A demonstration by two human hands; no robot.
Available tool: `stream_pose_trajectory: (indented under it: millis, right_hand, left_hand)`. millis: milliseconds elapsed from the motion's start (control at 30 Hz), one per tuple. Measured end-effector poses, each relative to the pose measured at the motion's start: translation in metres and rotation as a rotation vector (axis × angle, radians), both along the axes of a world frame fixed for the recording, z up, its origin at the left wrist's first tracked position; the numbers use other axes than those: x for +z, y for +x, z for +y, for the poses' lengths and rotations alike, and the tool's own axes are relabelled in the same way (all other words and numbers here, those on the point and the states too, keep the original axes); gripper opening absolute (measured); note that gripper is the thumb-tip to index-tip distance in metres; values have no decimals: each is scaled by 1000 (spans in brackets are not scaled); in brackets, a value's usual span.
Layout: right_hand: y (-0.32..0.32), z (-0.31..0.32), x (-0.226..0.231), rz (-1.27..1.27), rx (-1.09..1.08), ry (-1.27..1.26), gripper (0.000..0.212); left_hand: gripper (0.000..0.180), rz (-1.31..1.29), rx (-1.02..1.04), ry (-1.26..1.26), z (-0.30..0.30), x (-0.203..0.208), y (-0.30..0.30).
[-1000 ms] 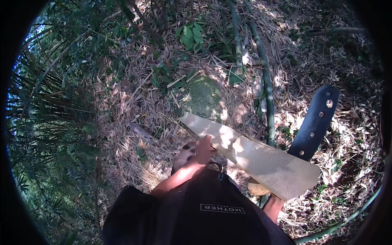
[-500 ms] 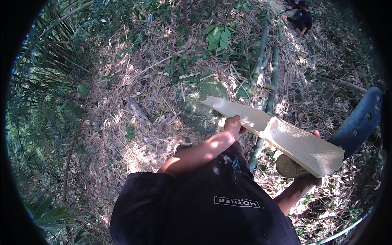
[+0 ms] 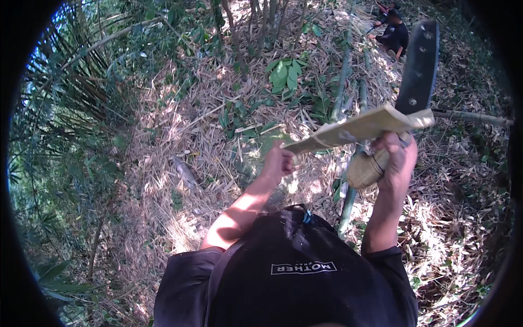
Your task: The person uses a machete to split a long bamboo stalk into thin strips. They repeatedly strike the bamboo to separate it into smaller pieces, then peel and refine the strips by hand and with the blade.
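Tilted nearly edge-on since a moment ago, the pale bamboo culm sheath [image 3: 354,128] spans from the left hand [image 3: 280,162], gripping its narrow end, to the right hand [image 3: 395,158], clasping a machete [image 3: 419,68] by its handle [image 3: 366,171], an apparent repositioning step calling for steady control.

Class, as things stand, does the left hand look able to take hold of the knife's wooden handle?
Probably not: the left hand holds the narrow end of the pale sheet, and the right hand grips the wooden handle, though the handle's rounded butt sticks out uncovered.
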State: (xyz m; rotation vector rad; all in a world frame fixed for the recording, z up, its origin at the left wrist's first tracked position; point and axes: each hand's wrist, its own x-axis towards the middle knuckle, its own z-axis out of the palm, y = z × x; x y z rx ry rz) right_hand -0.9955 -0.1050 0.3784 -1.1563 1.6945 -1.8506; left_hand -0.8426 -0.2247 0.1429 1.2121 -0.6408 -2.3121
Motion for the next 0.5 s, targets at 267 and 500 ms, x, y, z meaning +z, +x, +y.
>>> stream_pose_trajectory:
  millis: [267,500]
  right_hand:
    - [-19,-96,10,-409,185,68,32]
    - [-10,-154,20,-122,115,176,33]
  left_hand:
    - [32,144,727,-1708,-87,250,-45]
    - [52,89,765,-1700,-163,255,-70]
